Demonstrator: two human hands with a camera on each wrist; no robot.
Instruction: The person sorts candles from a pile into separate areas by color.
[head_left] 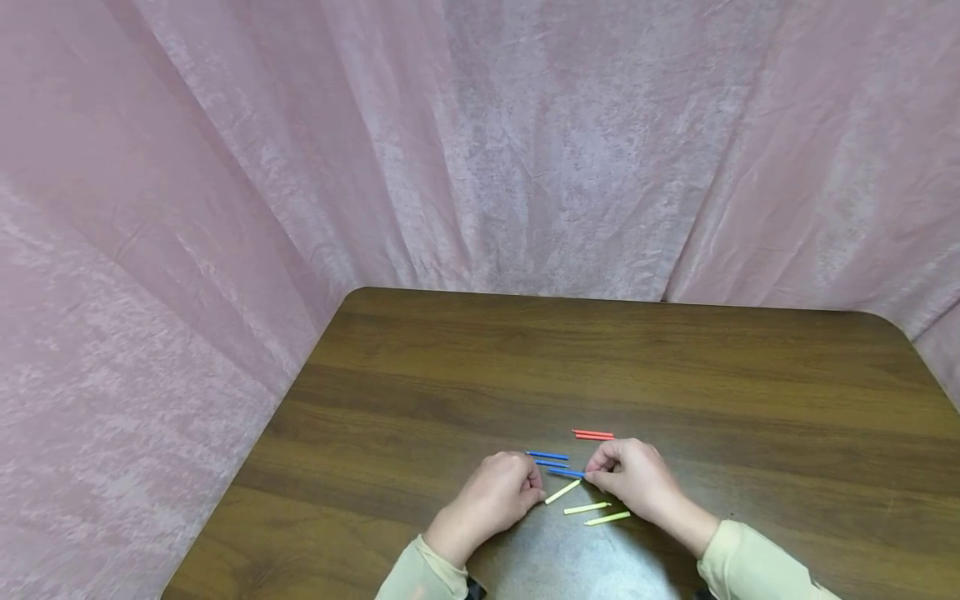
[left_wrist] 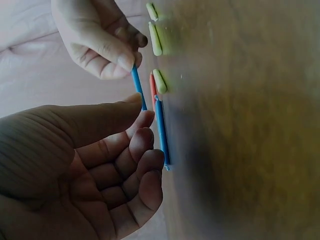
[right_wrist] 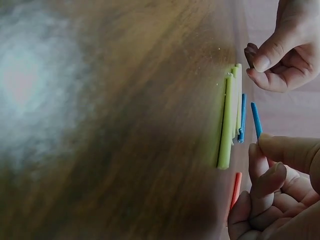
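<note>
My right hand (head_left: 636, 479) pinches one end of a thin blue candle (right_wrist: 256, 120) between thumb and forefinger, holding it above the table. My left hand (head_left: 497, 492) is just left of the candles, its fingers loosely curled. In the right wrist view a gap shows between the left fingertips and the held candle. Beyond the hands, two more blue candles (head_left: 547, 455) lie side by side. A pale yellow candle (head_left: 562, 492) lies slanted between the hands, and two other yellow-green candles (head_left: 607, 518) lie nearer me. Wicks show on some.
Two red candles (head_left: 594, 435) lie together behind the blue ones, close to the right hand. Everything lies on a brown wooden table (head_left: 420, 367) with rounded far corners. A pink curtain (head_left: 525, 150) hangs behind it and along the left side.
</note>
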